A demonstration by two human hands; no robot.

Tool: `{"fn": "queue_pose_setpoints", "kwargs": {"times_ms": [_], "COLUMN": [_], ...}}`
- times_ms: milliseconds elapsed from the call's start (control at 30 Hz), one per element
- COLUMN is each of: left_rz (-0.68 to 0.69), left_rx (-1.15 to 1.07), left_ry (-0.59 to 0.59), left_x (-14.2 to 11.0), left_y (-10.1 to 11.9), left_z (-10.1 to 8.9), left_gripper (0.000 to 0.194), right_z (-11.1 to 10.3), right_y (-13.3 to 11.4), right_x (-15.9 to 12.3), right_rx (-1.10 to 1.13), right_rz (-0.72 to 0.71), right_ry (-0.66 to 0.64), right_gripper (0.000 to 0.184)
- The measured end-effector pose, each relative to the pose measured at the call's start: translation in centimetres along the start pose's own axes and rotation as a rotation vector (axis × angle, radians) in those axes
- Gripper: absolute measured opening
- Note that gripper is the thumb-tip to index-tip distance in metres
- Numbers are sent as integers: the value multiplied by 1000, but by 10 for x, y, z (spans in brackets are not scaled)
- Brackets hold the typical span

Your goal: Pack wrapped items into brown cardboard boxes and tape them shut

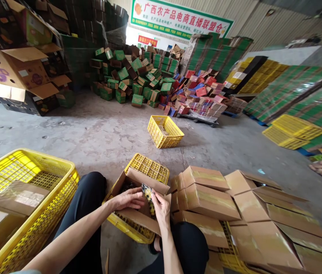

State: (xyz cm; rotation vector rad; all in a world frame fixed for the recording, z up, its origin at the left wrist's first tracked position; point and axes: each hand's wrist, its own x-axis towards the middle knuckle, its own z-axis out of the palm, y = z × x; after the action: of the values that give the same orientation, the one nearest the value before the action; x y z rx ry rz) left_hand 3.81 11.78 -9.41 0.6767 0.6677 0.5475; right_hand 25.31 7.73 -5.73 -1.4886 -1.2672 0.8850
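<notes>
Between my hands is a small yellow-and-black packet (148,196) with a shiny top end. My right hand (161,207) pinches it along its right side, above an open cardboard box (140,216). To the left of the packet my left hand (129,198) hovers over the same box, fingers stretched out and apart. Whether its fingertips touch the packet I cannot tell. Dark contents show at the box's left inside, too shadowed to name. The box sits on an upturned-looking yellow plastic crate (149,166), between my knees.
At my left stands a large yellow crate (60,163) with cardboard boxes inside. Stacked cardboard boxes (209,198) crowd my right side. Another yellow crate (166,133) stands ahead on the concrete floor. Farther back lie heaped green boxes (137,100) and red boxes (201,91).
</notes>
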Motion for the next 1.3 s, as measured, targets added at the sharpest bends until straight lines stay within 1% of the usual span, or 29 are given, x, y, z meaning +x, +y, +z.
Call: {"fn": "queue_pose_setpoints", "kwargs": {"times_ms": [67,133,200,267,333,433,567,667,767,833,933,1000,1067,1167,1233,1300], "left_rz": [1,7,37,83,115,139,163,158,173,162,128,121,121,103,93,111], "left_rx": [-53,-90,-97,-70,-19,23,15,13,-28,-52,-49,-41,-41,-51,-46,-32], "left_ry": [-18,-1,27,30,9,-7,-30,-68,-77,-60,-39,-35,-43,-97,-126,-114], "left_x": [1,2,2,2,1,-1,-3,-3,-3,-3,-3,-3,-3,-2,-1,-1], "left_y": [-1,-1,0,2,3,3,4,6,7,7,6,4,3,0,0,1], "left_z": [0,1,1,1,1,3,6,10,13,13,11,9,8,7,7,7], "left_gripper": [93,92,87,75,62,55,55,56,57,58,62,64,66,72,71,69], "right_z": [3,6,8,9,8,7,6,8,10,10,8,6,6,6,7,8], "right_y": [-2,-5,-7,-8,-7,-2,8,14,16,13,6,1,-1,3,8,14], "right_x": [-2,-5,-6,-7,-6,-6,-5,-3,-3,-4,-8,-10,-10,-9,-7,-5], "right_rx": [-21,-28,-8,43,113,206,269,257,259,273,293,301,294,289,306,329], "right_rz": [-56,-86,-87,-57,-16,62,172,190,225,245,237,230,242,264,270,278], "right_ry": [-27,-64,-102,-144,-173,-163,-116,-72,-88,-131,-202,-221,-218,-192,-158,-99], "right_gripper": [43,43,44,46,49,53,63,71,78,76,63,55,53,55,56,59]}}
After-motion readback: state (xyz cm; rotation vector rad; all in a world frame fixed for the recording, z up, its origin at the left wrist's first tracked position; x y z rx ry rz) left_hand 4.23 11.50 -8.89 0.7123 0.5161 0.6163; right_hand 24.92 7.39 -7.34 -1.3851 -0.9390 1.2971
